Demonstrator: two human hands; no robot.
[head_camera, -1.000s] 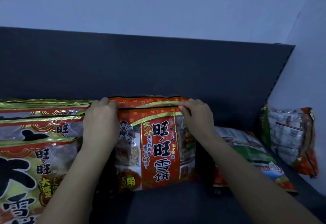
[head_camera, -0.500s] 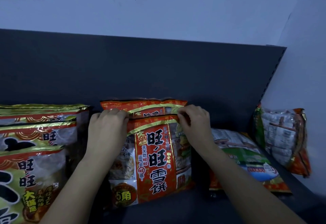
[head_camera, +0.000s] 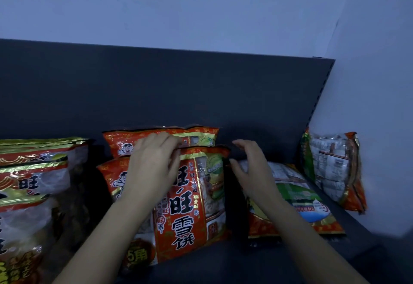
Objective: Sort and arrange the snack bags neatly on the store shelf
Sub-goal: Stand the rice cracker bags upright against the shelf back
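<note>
Front red bag [head_camera: 190, 205]: upright.
Left grip [head_camera: 154, 167]: over bag's top edge; cannot tell if clasping.
Right grip [head_camera: 248, 167]: spread, empty, just beside bag's right edge.

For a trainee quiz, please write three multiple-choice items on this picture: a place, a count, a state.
1. Where is the green bag?
A. flat, right of the front red bag
B. on top of it
C. on the wall
2. How many red bags stand in the middle?
A. one
B. two
C. four
3. The right hand is:
A. gripping a red bag
B. open, holding nothing
C. gripping the green bag
1 A: it lies flat beside it. 2 B: the rear red bag stands behind the front one. 3 B: its fingers curve around nothing.
</note>
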